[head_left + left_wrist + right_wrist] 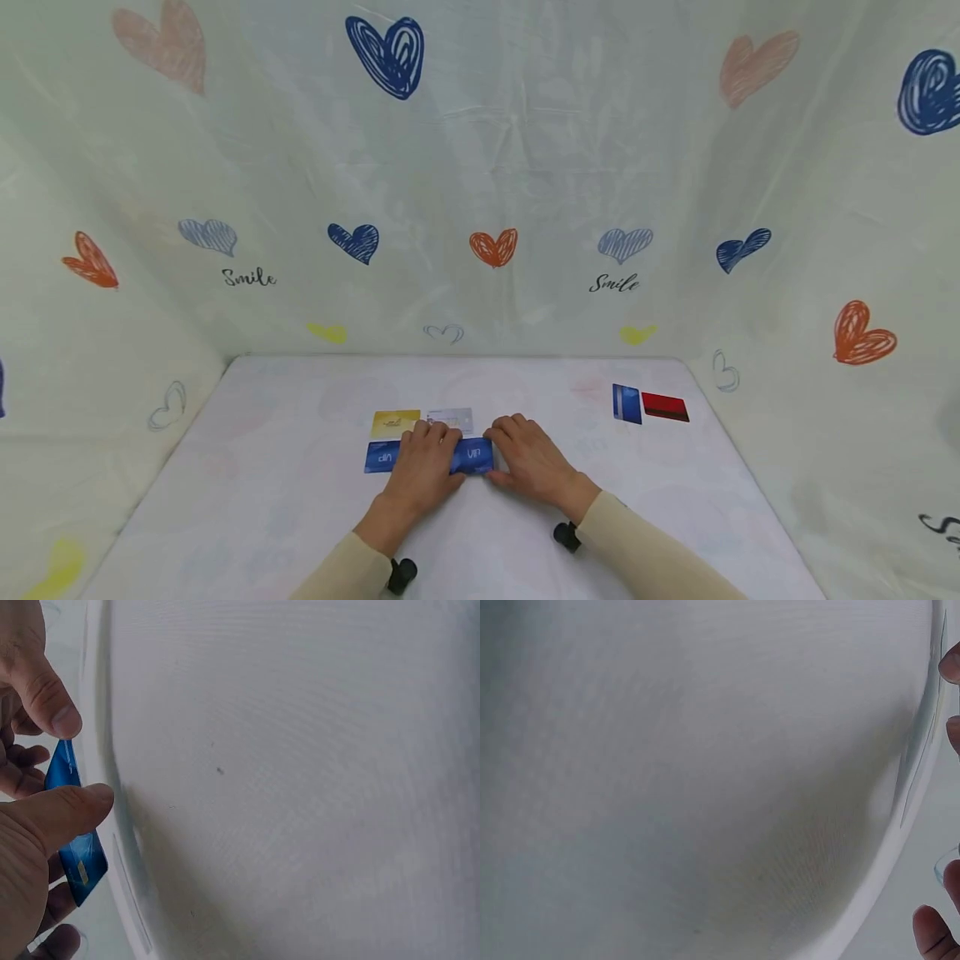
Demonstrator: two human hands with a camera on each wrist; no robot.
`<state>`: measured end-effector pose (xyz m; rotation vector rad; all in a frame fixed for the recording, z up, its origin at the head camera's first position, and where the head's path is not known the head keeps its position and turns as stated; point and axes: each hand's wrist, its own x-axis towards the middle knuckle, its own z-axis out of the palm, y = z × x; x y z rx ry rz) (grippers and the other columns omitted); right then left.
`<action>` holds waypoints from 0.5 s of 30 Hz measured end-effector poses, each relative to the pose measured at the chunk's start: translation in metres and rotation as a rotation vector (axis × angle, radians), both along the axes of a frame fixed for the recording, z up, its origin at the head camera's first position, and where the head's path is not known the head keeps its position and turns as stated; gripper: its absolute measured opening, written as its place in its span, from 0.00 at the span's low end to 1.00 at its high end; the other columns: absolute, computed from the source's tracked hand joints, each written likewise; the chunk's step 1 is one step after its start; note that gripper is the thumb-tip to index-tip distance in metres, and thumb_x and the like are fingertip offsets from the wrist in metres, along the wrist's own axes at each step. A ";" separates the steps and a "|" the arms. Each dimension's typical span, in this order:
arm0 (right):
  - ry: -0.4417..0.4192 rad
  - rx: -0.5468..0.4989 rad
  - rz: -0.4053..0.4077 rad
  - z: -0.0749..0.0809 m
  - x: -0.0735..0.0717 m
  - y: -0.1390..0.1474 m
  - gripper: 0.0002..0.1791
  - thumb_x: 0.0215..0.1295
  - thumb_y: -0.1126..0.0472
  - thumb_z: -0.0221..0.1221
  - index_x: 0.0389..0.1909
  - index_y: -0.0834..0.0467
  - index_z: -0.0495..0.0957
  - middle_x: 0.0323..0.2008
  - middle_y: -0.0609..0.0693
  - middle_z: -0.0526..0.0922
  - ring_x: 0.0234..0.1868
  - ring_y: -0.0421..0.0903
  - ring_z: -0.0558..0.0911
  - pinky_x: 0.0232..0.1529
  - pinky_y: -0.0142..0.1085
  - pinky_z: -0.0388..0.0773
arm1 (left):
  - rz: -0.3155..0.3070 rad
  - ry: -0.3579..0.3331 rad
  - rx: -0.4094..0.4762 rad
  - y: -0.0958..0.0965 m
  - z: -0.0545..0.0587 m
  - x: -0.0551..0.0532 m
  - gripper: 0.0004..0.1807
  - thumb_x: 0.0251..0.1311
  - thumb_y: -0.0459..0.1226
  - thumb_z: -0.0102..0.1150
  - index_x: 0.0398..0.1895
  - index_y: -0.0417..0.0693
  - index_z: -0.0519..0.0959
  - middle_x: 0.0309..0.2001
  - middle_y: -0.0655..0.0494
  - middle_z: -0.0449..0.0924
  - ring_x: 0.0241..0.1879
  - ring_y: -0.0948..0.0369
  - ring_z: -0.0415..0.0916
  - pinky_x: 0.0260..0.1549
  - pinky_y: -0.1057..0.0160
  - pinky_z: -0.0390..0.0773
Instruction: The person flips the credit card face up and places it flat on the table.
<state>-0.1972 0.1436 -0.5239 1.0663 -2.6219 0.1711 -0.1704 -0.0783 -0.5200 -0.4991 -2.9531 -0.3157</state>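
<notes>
A blue VIP card (pixel 474 455) lies at the right end of a row of blue cards, low over the white table. My left hand (pixel 426 463) pinches it across its width, thumb at the near edge and fingers at the far edge. At its right end, my right hand (pixel 531 458) holds the corners between thumb and curled fingers. Left of my left hand shows another blue VIP card (pixel 380 457), partly covered. In the left wrist view the left thumb (pixel 71 810) crosses a blue card (pixel 84 866). The right wrist view catches only right fingertips (pixel 934 930).
Behind the blue row lie a gold card (pixel 394 422) and a pale silver card (pixel 452 419). Farther right on the white table (pixel 600 533) are a blue card (pixel 627 404) and a red card (pixel 665 407) with a dark stripe. Heart-printed curtains (pixel 517 150) enclose the table.
</notes>
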 end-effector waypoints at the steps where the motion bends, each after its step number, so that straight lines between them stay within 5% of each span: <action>1: 0.001 0.001 0.000 0.000 0.000 -0.001 0.32 0.58 0.41 0.76 0.57 0.55 0.81 0.53 0.47 0.81 0.50 0.45 0.78 0.48 0.39 0.79 | -0.001 0.003 -0.001 -0.001 0.000 0.000 0.36 0.55 0.51 0.81 0.65 0.48 0.79 0.60 0.49 0.81 0.59 0.47 0.71 0.57 0.45 0.73; 15: -0.068 0.006 -0.007 0.000 -0.003 -0.008 0.31 0.61 0.42 0.74 0.57 0.56 0.82 0.53 0.49 0.82 0.50 0.45 0.78 0.51 0.40 0.80 | 0.025 0.049 -0.027 -0.016 0.000 0.005 0.39 0.54 0.55 0.80 0.63 0.43 0.80 0.61 0.45 0.81 0.58 0.47 0.72 0.58 0.44 0.74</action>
